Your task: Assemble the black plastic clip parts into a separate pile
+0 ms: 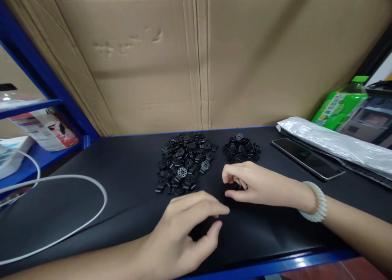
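My right hand (pixel 257 184) rests on the black table (pixel 128 182), fingers curled round a small black plastic part (pixel 234 186). It wears a pale coiled band at the wrist. My left hand (pixel 186 227) hovers low near the front edge, fingers bent and apart, thumb and forefinger close together with nothing visible between them. Just beyond the hands lie two heaps of small black plastic parts: a large pile (pixel 183 161) and a smaller pile (pixel 241 148) to its right.
A phone (pixel 306 157) lies right of the piles, beside a white plastic-wrapped bundle (pixel 337 143) and a green bottle (pixel 339 106). A white cable (pixel 76 186) loops over the table's left side. A cardboard sheet (pixel 196 59) stands behind. Blue shelving (pixel 36 71) stands at left.
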